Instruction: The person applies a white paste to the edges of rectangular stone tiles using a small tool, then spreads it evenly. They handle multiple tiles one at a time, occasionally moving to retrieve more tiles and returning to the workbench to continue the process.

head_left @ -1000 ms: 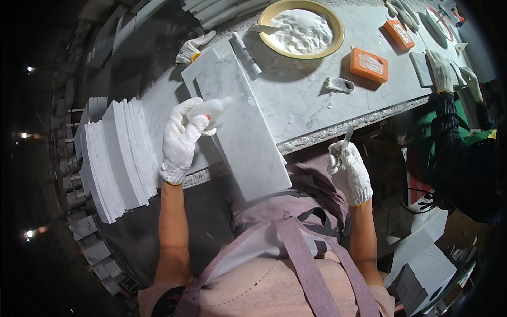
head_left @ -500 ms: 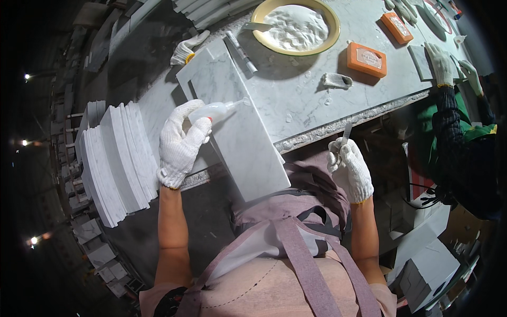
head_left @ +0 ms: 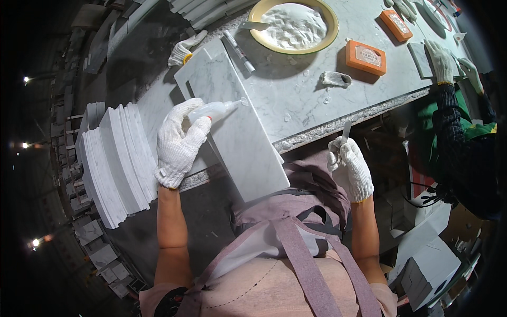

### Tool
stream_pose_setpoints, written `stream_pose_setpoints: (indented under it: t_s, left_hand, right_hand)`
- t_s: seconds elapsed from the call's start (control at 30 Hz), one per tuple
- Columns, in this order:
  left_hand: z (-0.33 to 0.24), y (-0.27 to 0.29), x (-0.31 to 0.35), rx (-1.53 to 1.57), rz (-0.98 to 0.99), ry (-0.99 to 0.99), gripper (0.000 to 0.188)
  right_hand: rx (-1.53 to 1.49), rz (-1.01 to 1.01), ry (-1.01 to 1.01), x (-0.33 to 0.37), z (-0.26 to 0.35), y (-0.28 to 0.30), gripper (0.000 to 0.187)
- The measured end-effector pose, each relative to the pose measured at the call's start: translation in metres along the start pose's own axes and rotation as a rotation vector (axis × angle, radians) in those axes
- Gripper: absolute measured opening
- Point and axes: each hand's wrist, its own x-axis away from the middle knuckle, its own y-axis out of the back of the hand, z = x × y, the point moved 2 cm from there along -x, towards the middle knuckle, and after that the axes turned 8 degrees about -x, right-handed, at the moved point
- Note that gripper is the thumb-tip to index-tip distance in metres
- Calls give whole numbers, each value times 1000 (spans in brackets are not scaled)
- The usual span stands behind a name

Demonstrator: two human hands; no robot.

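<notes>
In a white knit glove, my left hand [head_left: 182,140] is closed round a translucent squeeze bottle [head_left: 211,111]. The bottle lies tilted above a grey-veined marble tile [head_left: 240,142], its nozzle pointing right, close to a small clear blob at the tile's right edge. This tile rests over another slab and juts past the table edge towards me. My right hand [head_left: 351,166], gloved too, is closed on a small flat metal blade [head_left: 346,132] that points up. It is held off the table, in front of its rough edge.
On the marble table [head_left: 296,100] stand a yellow-rimmed bowl [head_left: 330,39] of white powder with a scraper, a marker [head_left: 238,51], orange blocks [head_left: 366,58] and a white fabric piece [head_left: 336,79]. Stacked tiles [head_left: 119,161] stand at left. A co-worker's gloved hands [head_left: 441,61] touch a tile at right.
The view has shifted very slightly. My left hand and the squeeze bottle stay over almost the same spot on the tile; my right hand keeps its place with the blade.
</notes>
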Motion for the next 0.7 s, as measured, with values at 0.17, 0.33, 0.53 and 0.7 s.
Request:
stream_pose_setpoints:
  t_s: [0.17, 0.33, 0.53, 0.7]
  left_hand:
    - [0, 0, -1, -48, 0, -14, 39]
    - [2, 0, -2, -30, -2, -13, 39]
    - [4, 0, -2, -68, -37, 8, 35]
    - [0, 0, -3, -105, -39, -15, 35]
  right_hand:
    - [20, 3, -2, 0, 1, -1, 27]
    - [18, 6, -3, 0, 1, -1, 27]
    - [16, 13, 7, 0, 0, -1, 27]
    - [30, -6, 6, -1, 0, 0, 27]
